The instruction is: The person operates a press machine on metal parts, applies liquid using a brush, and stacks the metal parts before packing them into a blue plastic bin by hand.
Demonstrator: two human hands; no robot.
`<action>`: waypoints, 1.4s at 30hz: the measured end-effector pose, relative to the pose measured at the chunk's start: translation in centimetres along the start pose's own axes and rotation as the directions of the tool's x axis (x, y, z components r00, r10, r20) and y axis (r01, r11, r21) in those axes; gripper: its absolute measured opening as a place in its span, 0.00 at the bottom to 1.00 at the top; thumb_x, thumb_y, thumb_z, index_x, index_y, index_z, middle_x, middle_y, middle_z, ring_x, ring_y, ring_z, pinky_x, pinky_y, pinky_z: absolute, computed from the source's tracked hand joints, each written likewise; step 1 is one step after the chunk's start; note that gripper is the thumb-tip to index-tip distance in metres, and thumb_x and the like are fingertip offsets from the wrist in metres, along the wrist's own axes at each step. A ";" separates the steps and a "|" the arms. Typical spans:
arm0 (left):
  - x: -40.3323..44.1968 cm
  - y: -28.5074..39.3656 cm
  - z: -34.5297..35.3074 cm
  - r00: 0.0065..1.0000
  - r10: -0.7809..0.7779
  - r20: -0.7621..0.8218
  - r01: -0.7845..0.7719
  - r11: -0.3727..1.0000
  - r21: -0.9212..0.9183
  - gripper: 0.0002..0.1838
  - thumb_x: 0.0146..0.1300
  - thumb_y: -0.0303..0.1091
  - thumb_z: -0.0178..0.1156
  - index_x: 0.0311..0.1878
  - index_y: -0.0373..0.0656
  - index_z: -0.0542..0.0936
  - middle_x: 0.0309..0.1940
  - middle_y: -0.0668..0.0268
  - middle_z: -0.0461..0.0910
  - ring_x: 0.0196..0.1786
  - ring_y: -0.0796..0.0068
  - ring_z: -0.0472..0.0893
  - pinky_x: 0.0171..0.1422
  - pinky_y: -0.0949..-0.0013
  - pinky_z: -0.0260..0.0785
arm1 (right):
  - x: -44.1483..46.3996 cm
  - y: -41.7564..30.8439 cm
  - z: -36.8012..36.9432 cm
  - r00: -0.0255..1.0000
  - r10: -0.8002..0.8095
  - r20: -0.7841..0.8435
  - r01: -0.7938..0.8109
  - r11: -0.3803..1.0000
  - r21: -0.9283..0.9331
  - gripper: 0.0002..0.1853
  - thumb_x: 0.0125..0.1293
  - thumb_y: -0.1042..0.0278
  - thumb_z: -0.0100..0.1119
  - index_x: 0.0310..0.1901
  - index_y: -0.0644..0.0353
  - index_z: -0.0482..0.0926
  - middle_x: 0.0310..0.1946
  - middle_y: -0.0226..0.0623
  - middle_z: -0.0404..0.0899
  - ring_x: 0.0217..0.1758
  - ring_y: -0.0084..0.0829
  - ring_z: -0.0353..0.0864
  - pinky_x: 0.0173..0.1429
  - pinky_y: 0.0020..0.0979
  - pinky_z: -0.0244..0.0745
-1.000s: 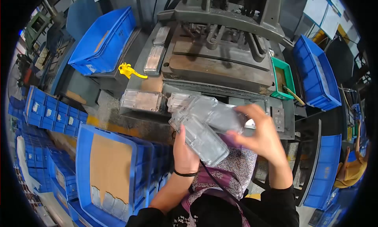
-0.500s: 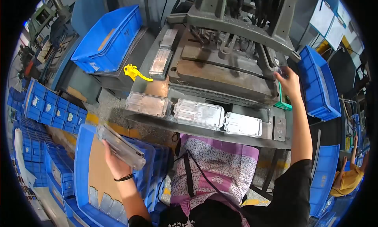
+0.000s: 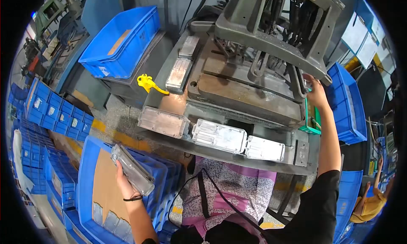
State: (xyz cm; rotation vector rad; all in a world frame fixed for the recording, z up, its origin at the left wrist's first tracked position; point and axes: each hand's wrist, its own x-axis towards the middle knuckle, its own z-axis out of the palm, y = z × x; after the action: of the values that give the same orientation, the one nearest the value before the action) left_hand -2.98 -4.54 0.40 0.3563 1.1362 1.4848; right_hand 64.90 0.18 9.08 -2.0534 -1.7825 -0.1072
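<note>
The translucent-looking grey housing [image 3: 132, 171] is in our left hand [image 3: 123, 182], tilted, above the rim of the large blue crate [image 3: 85, 180] at our lower left. We have that hand closed around its near side, the fingers mostly hidden beneath it. In the crate we see a brown cardboard sheet [image 3: 112, 172], with several grey parts [image 3: 111, 220] along its ragged lower edge.

Our right hand [image 3: 314, 93] is reached out by the right side of the press [image 3: 271, 53], above the green tray [image 3: 314, 122]. Its fingers are partly covered by the frame, and we cannot tell whether they grasp anything.

Along the front of the metal desk [image 3: 203, 153] before us, three metal housings lie flat in a row: the left housing [image 3: 163, 122], the middle housing [image 3: 219, 136] and the right housing [image 3: 265, 148], with the middle and right ones end to end. A flat plate with holes [image 3: 301, 153] lies just past the right one. To the left of the press we have two more housings [image 3: 178, 73], one behind the other, and near them a yellow tool [image 3: 150, 84]. Farther left is another blue crate [image 3: 114, 45]; at the far right, a person in yellow [image 3: 368, 208].
</note>
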 end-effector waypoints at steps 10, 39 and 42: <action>0.2 -0.2 0.5 1.000 -0.004 -0.026 0.003 0.998 -0.058 0.20 0.73 0.48 0.52 0.56 0.42 0.77 0.41 0.67 0.82 0.39 0.73 0.81 0.43 0.69 0.75 | 1.9 8.7 3.6 0.999 -0.011 0.043 0.001 0.974 0.226 0.25 0.58 0.72 0.68 0.58 0.64 0.75 0.54 0.43 0.79 0.55 0.38 0.81 0.59 0.33 0.75; -0.2 0.3 1.8 0.999 -0.021 -0.050 0.014 0.990 -0.140 0.20 0.73 0.48 0.51 0.54 0.43 0.78 0.42 0.67 0.83 0.41 0.70 0.81 0.46 0.66 0.74 | 2.5 0.0 7.6 0.964 -0.239 -0.115 0.259 0.942 0.214 0.25 0.64 0.72 0.55 0.64 0.63 0.67 0.56 0.45 0.76 0.57 0.36 0.74 0.64 0.34 0.67; 0.2 0.1 0.6 0.999 -0.028 -0.018 0.025 0.989 -0.147 0.19 0.72 0.47 0.51 0.54 0.43 0.78 0.43 0.66 0.83 0.43 0.70 0.81 0.48 0.66 0.74 | -2.5 -2.4 5.9 0.964 0.142 -0.226 -0.021 0.883 0.468 0.25 0.65 0.78 0.51 0.64 0.63 0.67 0.56 0.40 0.76 0.55 0.34 0.75 0.63 0.31 0.67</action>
State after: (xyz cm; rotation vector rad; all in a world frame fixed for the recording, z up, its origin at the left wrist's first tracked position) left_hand -2.63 -4.06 0.66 0.2246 1.0365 1.5415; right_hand 60.89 0.21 3.49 -1.6802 -1.3973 0.0734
